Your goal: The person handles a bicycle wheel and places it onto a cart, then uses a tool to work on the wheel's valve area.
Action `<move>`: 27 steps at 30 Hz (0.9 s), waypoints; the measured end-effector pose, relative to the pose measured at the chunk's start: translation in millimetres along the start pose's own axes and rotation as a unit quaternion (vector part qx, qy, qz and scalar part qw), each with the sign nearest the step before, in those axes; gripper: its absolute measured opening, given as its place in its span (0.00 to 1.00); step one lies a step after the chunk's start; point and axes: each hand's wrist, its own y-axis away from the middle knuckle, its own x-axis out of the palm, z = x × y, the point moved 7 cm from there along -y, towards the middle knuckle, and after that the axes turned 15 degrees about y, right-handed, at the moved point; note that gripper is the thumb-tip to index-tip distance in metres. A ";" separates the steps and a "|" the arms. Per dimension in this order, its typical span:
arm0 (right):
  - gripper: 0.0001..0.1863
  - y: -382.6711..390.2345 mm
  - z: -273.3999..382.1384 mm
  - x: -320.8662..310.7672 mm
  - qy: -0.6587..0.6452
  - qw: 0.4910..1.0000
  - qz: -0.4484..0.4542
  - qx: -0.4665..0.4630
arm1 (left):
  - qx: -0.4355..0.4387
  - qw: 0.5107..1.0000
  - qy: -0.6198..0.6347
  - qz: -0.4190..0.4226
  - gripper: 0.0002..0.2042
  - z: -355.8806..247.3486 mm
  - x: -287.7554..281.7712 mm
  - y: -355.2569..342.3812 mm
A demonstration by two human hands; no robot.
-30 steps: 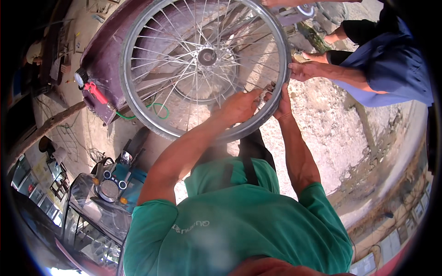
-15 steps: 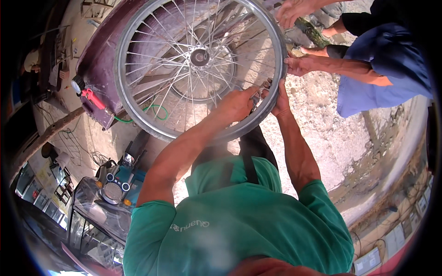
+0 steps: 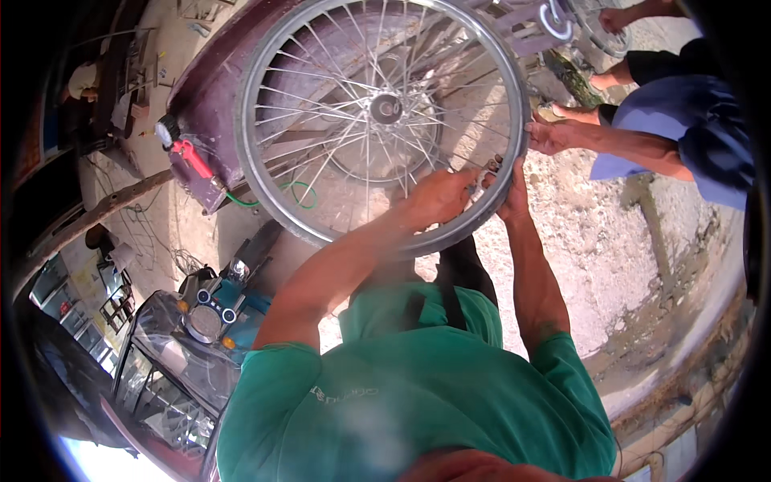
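A spoked bicycle wheel (image 3: 518, 88) with a grey tyre is held up in front of me, its hub (image 3: 385, 109) facing up toward my head. Inside the rim's near right part, my left hand (image 3: 440, 198) is closed round a small metal tool (image 3: 483, 177), mostly hidden by the fingers. My right hand (image 3: 514, 193) grips the rim and tyre from outside, close beside the tool. Farther up the right edge, another person's hand (image 3: 549, 135) touches the tyre.
Behind the wheel stands a dark purple metal body (image 3: 205, 104). A red inflator with a gauge (image 3: 191, 158) and green hose lies on its corner. At lower left is a vehicle with round headlights (image 3: 210, 309). A second person in blue (image 3: 662, 120) stands at right.
The wheel and both my hands sit slightly farther right and lower in view. One of the other person's hands has come off the tyre and moved away to the upper right.
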 end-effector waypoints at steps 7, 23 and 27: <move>0.28 -14.7 -6.3 -26.9 0.016 0.998 -0.047 -0.042 | 0.020 0.998 -0.058 0.031 0.22 -16.1 -0.9 3.1; 0.24 -12.8 -7.4 -19.5 0.067 0.994 -0.023 -0.083 | 0.030 0.999 -0.037 0.013 0.22 -27.1 -10.5 18.1; 0.26 -4.4 1.7 -22.4 0.147 0.983 -0.077 -0.081 | 0.012 0.999 -0.024 0.040 0.22 -15.1 -1.1 -1.3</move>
